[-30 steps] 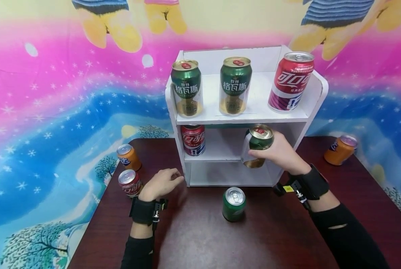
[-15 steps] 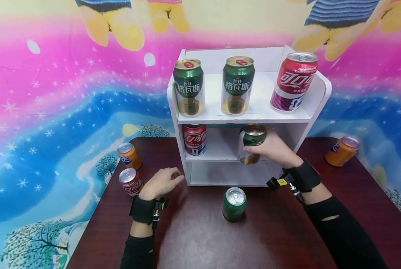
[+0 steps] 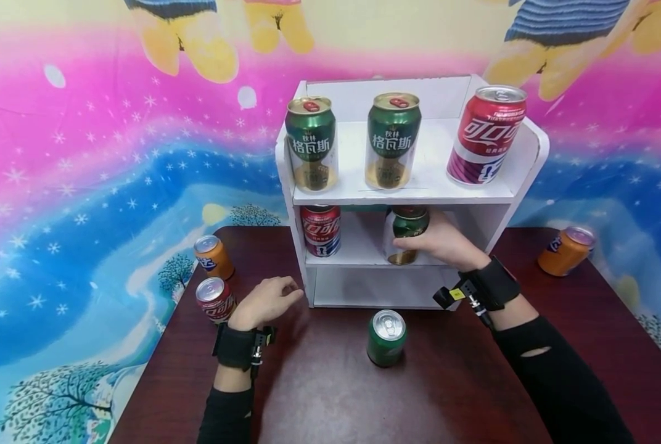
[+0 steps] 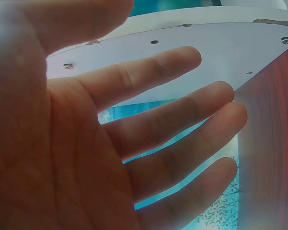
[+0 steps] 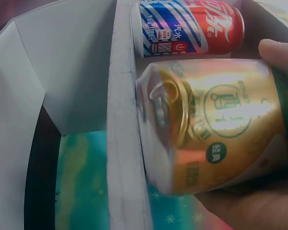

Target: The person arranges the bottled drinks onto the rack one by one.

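Note:
My right hand (image 3: 447,240) grips a green, white and gold drink can (image 3: 408,226) at the front of the shelf unit's middle level. In the right wrist view the base of this can (image 5: 216,129) is at the white board's edge; whether it bears on the board I cannot tell. A red cola can (image 3: 322,231) stands at the left of that level, and appears beyond the held can in the right wrist view. Beside the unit's lower left corner, my left hand (image 3: 268,303) holds nothing; its fingers (image 4: 173,115) are spread loosely in the left wrist view.
On the white shelf unit's (image 3: 436,163) top stand two green-gold cans (image 3: 391,142) and a red can (image 3: 486,135). A green can (image 3: 386,338) stands before it on the dark table (image 3: 330,394). Orange cans (image 3: 566,251) flank it; another red can (image 3: 216,300) is by my left wrist.
My right hand has moved left and inward with the green-gold can, whose top is now partly under the upper board. The left hand has stayed in place.

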The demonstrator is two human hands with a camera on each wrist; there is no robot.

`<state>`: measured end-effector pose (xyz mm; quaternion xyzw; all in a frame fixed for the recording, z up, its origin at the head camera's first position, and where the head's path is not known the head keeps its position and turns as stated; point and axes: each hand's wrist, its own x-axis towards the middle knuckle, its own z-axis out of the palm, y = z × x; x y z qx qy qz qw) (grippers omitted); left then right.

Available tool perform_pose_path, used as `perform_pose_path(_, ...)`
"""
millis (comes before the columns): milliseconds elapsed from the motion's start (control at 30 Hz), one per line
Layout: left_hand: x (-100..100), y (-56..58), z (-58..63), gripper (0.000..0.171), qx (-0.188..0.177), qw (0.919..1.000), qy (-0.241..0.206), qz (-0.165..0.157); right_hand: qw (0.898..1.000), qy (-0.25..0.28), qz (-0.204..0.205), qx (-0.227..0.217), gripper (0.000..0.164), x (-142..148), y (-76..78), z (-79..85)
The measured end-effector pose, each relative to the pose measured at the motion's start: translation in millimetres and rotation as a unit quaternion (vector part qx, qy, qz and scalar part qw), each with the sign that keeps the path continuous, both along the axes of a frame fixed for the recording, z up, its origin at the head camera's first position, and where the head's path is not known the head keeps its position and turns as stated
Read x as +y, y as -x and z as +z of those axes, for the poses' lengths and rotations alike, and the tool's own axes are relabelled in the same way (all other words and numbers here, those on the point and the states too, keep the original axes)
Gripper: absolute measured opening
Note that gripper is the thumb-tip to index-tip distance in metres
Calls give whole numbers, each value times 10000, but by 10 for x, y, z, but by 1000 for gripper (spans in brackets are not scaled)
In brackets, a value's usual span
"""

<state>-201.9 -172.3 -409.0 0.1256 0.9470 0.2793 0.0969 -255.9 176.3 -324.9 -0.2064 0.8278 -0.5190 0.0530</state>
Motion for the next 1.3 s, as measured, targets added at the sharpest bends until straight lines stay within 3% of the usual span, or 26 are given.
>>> perform_pose_path(233,4,1,-8,24,-18,10000,-14,-6,9994,-8,-283,216,78,-66,-5,-52)
perform_pose_path(633,1,15,-16,23,-35,10000,-12,0,9988,340,-265,217,72,-281,49,-88)
perform_pose_path(833,3,19,-29,23,-80,10000,7,-1,9964,509,-557,382,75,-378,26,-122)
perform_pose_path(967,7,15,-31,23,-92,10000,23,3,9952,350,-748,520,81,-396,12,-128)
perform_pose_path(1100,6,20,-33,23,-76,10000,31,2,9960,119,-725,509,86,-390,23,-103)
perform_pose_path(1300,-1,31,-44,23,-30,10000,59,-14,9988,91,-432,208,79,-402,79,-58)
